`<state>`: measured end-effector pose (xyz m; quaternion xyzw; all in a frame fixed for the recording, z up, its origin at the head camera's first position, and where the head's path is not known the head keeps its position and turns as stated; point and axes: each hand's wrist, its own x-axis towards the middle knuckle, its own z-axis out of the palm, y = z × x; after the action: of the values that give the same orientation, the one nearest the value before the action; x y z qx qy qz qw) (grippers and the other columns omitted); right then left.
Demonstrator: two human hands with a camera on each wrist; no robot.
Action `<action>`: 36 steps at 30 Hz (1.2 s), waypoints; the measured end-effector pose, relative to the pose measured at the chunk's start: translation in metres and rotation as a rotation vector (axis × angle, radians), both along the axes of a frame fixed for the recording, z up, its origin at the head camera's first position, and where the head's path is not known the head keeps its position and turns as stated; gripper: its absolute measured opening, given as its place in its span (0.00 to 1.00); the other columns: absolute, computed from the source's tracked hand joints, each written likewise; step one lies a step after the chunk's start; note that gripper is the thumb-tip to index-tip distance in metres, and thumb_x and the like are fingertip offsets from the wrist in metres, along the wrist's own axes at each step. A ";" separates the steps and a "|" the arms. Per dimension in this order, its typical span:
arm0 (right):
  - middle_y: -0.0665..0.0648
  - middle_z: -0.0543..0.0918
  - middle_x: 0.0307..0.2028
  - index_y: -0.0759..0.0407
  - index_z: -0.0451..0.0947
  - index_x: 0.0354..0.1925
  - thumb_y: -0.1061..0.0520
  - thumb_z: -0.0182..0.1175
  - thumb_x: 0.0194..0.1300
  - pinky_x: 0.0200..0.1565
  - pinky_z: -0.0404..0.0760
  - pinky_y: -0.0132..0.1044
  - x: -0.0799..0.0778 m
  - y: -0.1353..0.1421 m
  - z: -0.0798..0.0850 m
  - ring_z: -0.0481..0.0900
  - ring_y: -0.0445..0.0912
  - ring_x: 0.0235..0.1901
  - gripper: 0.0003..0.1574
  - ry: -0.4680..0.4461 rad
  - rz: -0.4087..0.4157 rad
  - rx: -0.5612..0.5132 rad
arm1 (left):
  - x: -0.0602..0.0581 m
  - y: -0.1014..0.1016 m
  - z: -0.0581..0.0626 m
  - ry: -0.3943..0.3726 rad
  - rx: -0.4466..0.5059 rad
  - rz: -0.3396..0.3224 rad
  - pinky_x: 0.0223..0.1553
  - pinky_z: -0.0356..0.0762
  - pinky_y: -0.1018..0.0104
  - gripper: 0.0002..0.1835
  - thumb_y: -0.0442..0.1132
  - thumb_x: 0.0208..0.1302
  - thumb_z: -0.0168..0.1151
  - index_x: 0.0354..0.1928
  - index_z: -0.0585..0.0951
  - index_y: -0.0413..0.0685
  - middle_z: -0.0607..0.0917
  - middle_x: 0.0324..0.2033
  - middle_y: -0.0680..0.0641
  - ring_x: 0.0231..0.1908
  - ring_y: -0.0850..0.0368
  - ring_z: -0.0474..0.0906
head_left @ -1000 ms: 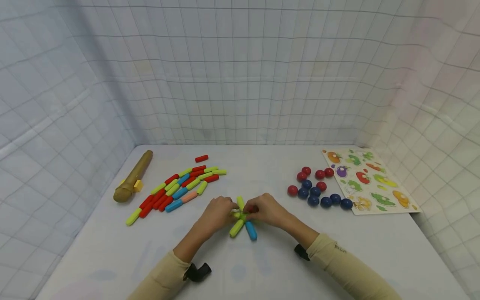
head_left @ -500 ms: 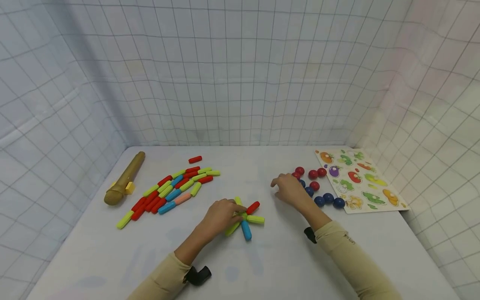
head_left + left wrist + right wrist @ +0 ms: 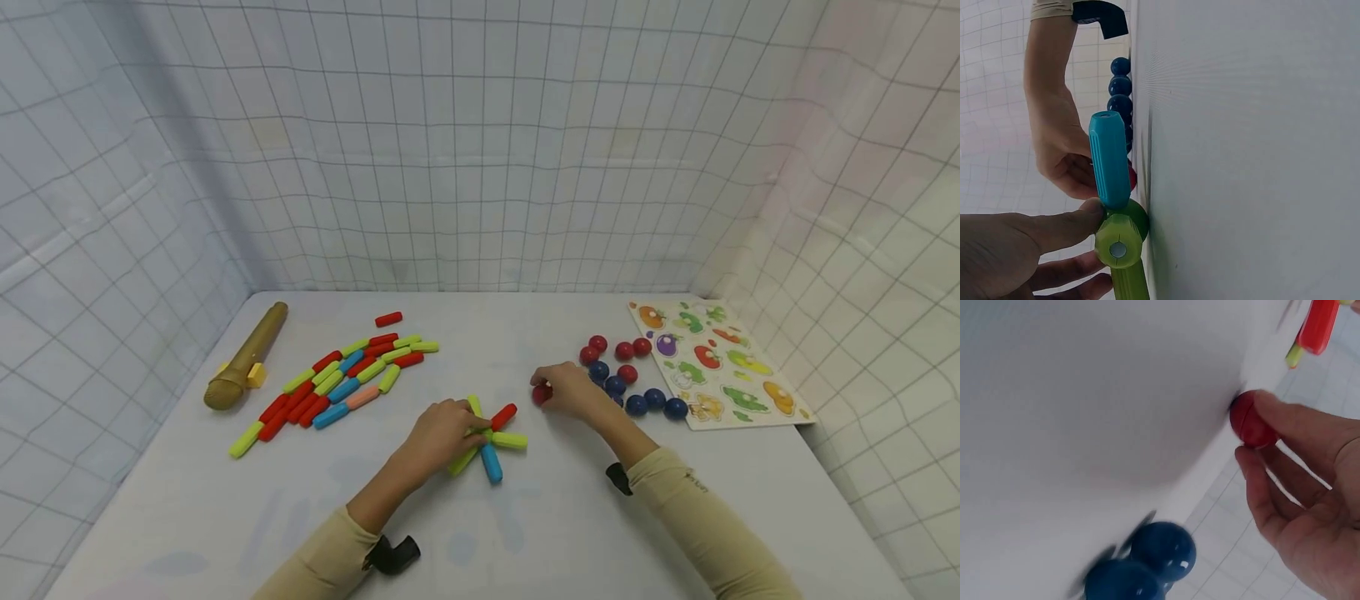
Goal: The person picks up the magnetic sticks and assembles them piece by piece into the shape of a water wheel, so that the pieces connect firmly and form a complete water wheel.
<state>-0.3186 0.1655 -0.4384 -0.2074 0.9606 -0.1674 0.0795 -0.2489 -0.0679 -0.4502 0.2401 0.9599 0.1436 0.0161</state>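
Note:
In the head view, my left hand (image 3: 442, 437) pinches a star-shaped build of magnetic sticks near its centre. Lime sticks (image 3: 510, 441), a red stick (image 3: 504, 417) and a blue stick (image 3: 491, 463) radiate from it. The left wrist view shows my thumb by the base of the blue stick (image 3: 1110, 159), close to a green ball (image 3: 1138, 215) at the hub. My right hand (image 3: 570, 390) is to the right of the build. Between its thumb and fingertips it holds a red ball (image 3: 1250, 419), right at the white tabletop.
Blue balls (image 3: 636, 405) and more red balls (image 3: 625, 351) lie right of my right hand. Beyond them is a board with vegetable pictures (image 3: 708, 357). Many coloured sticks (image 3: 345, 388) lie at left, near a gold microphone-shaped object (image 3: 247, 358). Gridded cloth walls (image 3: 480, 167) enclose the table.
My right hand has left the stick build, reached right to the balls, and now grips a red ball, shifted slightly left. My left hand stays on the build.

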 end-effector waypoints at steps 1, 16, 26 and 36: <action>0.56 0.85 0.43 0.56 0.82 0.49 0.63 0.71 0.54 0.48 0.81 0.41 0.001 -0.003 0.000 0.77 0.47 0.41 0.21 -0.009 0.016 -0.022 | 0.000 0.000 0.000 0.002 0.000 0.002 0.31 0.68 0.71 0.15 0.48 0.59 0.69 0.47 0.88 0.57 0.84 0.31 0.53 0.29 0.61 0.70; 0.51 0.82 0.39 0.55 0.84 0.47 0.62 0.72 0.53 0.47 0.82 0.37 0.007 -0.017 -0.005 0.76 0.43 0.39 0.21 -0.013 0.108 -0.070 | 0.002 0.003 0.001 0.037 -0.018 -0.001 0.31 0.70 0.70 0.15 0.48 0.58 0.69 0.46 0.88 0.55 0.84 0.31 0.52 0.29 0.61 0.71; 0.55 0.85 0.46 0.57 0.82 0.52 0.62 0.70 0.56 0.49 0.82 0.41 0.007 -0.009 0.000 0.80 0.47 0.45 0.22 0.030 0.105 -0.075 | 0.002 0.000 -0.001 0.079 0.077 -0.173 0.50 0.81 0.60 0.11 0.32 0.63 0.63 0.45 0.88 0.50 0.87 0.42 0.50 0.44 0.55 0.81; 0.63 0.83 0.47 0.64 0.82 0.48 0.66 0.65 0.58 0.54 0.79 0.49 0.001 0.036 0.013 0.77 0.56 0.49 0.17 0.027 -0.236 0.065 | 0.001 0.004 -0.001 0.049 0.045 -0.141 0.45 0.81 0.65 0.08 0.34 0.57 0.70 0.40 0.89 0.49 0.87 0.35 0.52 0.38 0.58 0.77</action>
<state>-0.3171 0.2020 -0.4252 -0.0922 0.9843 -0.1412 0.0528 -0.2476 -0.0635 -0.4510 0.3111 0.9372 0.1577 -0.0025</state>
